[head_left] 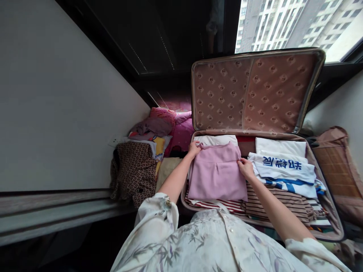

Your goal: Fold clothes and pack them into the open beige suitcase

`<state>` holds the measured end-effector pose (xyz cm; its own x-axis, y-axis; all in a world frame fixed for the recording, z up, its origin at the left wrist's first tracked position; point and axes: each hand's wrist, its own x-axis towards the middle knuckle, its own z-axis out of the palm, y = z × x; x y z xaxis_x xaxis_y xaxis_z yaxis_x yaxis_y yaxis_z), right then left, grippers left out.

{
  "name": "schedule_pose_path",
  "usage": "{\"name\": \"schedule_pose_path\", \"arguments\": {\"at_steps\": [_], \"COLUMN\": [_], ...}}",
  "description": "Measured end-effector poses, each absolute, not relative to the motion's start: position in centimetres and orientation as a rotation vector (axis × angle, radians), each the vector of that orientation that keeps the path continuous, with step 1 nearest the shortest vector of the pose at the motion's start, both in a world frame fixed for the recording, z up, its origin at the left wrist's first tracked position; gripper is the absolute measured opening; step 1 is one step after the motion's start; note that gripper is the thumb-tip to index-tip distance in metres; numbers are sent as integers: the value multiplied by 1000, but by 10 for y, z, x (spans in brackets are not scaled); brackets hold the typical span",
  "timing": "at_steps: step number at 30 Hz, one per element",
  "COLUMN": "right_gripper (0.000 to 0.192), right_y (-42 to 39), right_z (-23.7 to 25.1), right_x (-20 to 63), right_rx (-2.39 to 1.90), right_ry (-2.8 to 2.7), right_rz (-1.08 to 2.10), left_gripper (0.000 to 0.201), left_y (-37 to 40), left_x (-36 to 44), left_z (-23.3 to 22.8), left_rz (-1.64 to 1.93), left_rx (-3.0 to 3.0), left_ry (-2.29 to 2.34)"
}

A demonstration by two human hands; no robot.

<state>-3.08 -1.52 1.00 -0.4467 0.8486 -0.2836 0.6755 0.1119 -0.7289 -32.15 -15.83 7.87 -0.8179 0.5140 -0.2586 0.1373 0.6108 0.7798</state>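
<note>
Two hands (194,148) (245,168) grip pink garment (217,173) | suitcase (323,223): folded clothes

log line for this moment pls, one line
left hand: grips top-left corner of pink garment | right hand: pinches its right edge | garment: folded, atop clothes in open suitcase

striped clothes (272,202): mostly covered | left hand (194,148) fingertips: tucked under pink garment (217,174)
</note>
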Motion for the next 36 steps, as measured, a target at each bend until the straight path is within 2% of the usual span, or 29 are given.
{"name": "schedule_pose_path", "arguments": {"at_steps": [3, 5, 7, 10, 15, 19, 23, 27, 32, 36], "right_gripper": [42, 43, 43, 37, 35, 31, 27, 24, 35, 45], "right_y": [-20, -26, -34, -47, -60, -56, -47, -43, -42, -30], "right_z": [23, 39, 58, 83, 102, 113, 121, 117, 110, 104], "right_x": [-29, -35, -52, -95, -163, -187, -196, -201, -214, -211], "right_rx": [-1424, -1241, -1018, -758, -625, -560, -495, -538, -561, -628], "right_ry": [-2267, -2280, -2275, -2301, -2292, -2203, -2167, -2108, -1996, -1991], "right_rz": [1020, 764, 644, 793, 1409, 1738, 1831, 1910, 1997, 1765], "left_gripper": [46, 53, 60, 64, 51, 42, 19, 9, 23, 36], "left_y": [-157, -162, -169, -180, -193, -202, -217, -227, -226, -230], "left_x": [-312, -303, -290, -271, -254, -260, -266, -264, -263, -259], "left_z": [83, 88, 94, 103, 112, 102, 85, 78, 74, 65], "left_rz": [1150, 1254, 1357, 1394, 1384, 1383, 1332, 1405, 1341, 1108], "left_rx": [554, 679, 834, 1013, 1215, 871, 584, 618, 430, 333], "left_ry": [2343, 2306, 2263, 2251, 2326, 2368, 2169, 2161, 2352, 2575]}}
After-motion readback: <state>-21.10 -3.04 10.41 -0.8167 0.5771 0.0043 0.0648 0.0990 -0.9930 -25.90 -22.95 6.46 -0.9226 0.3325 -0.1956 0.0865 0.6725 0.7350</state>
